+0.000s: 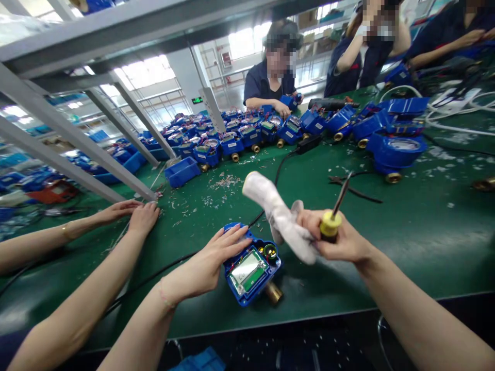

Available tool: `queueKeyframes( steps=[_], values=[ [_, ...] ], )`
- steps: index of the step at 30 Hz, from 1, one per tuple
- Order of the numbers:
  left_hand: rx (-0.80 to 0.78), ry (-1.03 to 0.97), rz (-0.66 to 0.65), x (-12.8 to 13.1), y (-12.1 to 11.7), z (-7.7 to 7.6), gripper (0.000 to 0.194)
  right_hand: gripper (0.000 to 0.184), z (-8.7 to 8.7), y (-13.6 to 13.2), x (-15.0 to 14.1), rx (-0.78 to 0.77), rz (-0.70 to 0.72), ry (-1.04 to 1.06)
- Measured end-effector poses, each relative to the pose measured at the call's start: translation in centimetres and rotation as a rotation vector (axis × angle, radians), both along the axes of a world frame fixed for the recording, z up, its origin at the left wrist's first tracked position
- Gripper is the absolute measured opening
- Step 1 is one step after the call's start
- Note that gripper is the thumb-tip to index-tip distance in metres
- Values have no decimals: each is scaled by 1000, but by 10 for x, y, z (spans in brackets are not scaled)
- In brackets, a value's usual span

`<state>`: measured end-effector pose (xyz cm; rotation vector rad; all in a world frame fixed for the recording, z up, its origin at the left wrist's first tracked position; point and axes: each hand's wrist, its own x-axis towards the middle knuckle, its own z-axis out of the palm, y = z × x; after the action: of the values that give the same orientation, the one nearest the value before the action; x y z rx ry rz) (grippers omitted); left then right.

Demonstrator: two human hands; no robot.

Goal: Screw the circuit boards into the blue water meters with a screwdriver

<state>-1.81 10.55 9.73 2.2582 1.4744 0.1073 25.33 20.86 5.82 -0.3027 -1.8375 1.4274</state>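
My left hand [204,265] lies with its fingers stretched out over the upper left of a blue water meter [253,296], which is uncovered. Inside it show a green circuit board with a display [247,270] and thin wires, and a brass pipe end [274,292] sticks out at the lower right. To the right, above the table, my right hand [344,242] is closed around a screwdriver [330,224] with a yellow and black handle, its metal shaft pointing up. A white glove [270,201], blurred by motion, also hangs from that hand's fingers.
Co-worker's hands [135,216] rest on the green table [185,309] at left, by a metal frame [77,139]. Pliers [348,188] lie beyond my right hand. Several blue meters [394,149] line the back, beside a blue bin [181,172]. Several people sit opposite.
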Motion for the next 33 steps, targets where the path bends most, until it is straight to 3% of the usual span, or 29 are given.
queueKeyframes(
  steps=[3,6,8,13,15,17,19,21,23,28,33],
  values=[
    [12,-271,273,8,3,5,48,14,3,-28,3,249,44,-251],
    [24,-393,388,26,8,7,52,17,-1,-46,5,325,-10,-362],
    [29,-360,335,39,13,4,57,20,-4,-52,6,344,-41,-409],
    [19,-218,126,53,22,-5,40,20,-2,-55,13,398,18,-510],
    [23,-190,81,53,22,-7,40,14,3,-49,23,335,30,-564],
    [35,-163,34,51,18,-8,41,3,8,-40,36,217,-43,-616],
    [57,-127,0,49,14,-8,52,19,14,-30,50,169,-217,-671],
    [88,-81,0,47,10,-8,76,30,23,-25,57,238,-375,-734],
    [120,-41,25,46,6,-10,88,34,35,-26,59,343,-394,-790],
    [152,1,59,46,0,-13,80,32,68,-39,51,685,-227,-863],
    [117,6,4,45,-1,-12,75,24,79,-45,37,901,-212,-925]
  ],
)
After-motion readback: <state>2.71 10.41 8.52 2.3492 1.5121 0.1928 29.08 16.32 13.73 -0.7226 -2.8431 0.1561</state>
